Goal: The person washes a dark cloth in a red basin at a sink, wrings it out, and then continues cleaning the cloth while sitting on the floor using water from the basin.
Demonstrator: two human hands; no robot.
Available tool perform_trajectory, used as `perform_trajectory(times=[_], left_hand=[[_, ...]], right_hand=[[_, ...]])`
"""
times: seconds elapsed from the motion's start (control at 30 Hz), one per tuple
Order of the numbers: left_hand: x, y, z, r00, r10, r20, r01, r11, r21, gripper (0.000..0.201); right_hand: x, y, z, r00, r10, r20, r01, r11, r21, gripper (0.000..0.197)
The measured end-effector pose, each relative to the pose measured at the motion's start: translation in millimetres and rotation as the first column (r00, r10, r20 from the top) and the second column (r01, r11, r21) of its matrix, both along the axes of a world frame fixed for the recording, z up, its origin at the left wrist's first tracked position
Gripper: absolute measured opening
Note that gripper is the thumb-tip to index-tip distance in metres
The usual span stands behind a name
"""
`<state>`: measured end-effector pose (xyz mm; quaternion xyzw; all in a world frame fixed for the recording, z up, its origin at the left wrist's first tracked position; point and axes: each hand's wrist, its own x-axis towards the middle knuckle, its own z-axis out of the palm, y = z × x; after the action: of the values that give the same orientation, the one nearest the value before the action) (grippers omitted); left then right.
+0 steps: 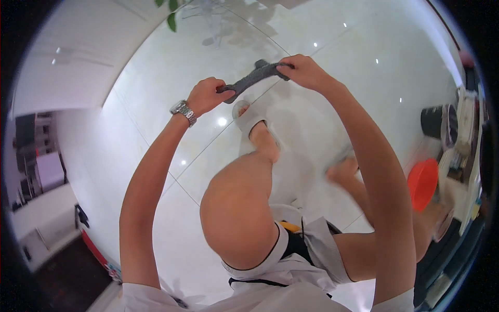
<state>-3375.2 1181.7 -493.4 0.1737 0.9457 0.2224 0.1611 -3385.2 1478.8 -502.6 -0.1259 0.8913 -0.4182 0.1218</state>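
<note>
A narrow, dark grey sock-like cloth [254, 78] is stretched between my hands above the pale floor, with a small bump on its upper edge. My left hand [209, 96] pinches one end between thumb and fingers; a silver metal watch [183, 113] sits on that wrist. The other end is gripped by my right hand [304, 72], a little higher and farther to the right. Below the cloth, my left foot rests in a light slipper [249, 115]. My right foot [343, 169] is blurred and partly behind my right forearm.
On the right stand a red basin [423, 184] and a dark bin [438, 123] beside cluttered shelving. Green leaves [171, 21] show at the top. A white panel [73, 57] borders the left, with a dark mat [73, 278] lower down.
</note>
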Motion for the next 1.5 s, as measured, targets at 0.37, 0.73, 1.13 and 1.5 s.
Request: perform_trajectory(times=[0.37,0.73,1.13,1.5], left_hand=[[-74.7,109.4,-30.8,0.873,-0.483,-0.075,0.473,0.873,-0.119,0.025],[-152.2,136.0,-29.4,0.888,-0.224,-0.401,0.203,0.975,-0.094,0.027],[-62.9,157.6,-182.9,0.984,-0.157,-0.083,0.148,0.983,-0.107,0.063],[-195.1,153.9,-229.4,0.927,-0.012,-0.375,-0.045,0.989,-0.142,0.069]], right_hand=[[0.2,88.3,-79.4,0.944,-0.323,-0.061,0.321,0.946,-0.043,0.022],[-83.4,116.1,-48.8,0.913,-0.29,-0.288,0.276,0.957,-0.089,0.023],[-45.8,42.7,-168.0,0.975,0.043,-0.217,0.036,0.938,0.346,0.053],[-184.0,38.9,-212.9,0.888,0.122,-0.443,0.132,0.855,0.501,0.058]])
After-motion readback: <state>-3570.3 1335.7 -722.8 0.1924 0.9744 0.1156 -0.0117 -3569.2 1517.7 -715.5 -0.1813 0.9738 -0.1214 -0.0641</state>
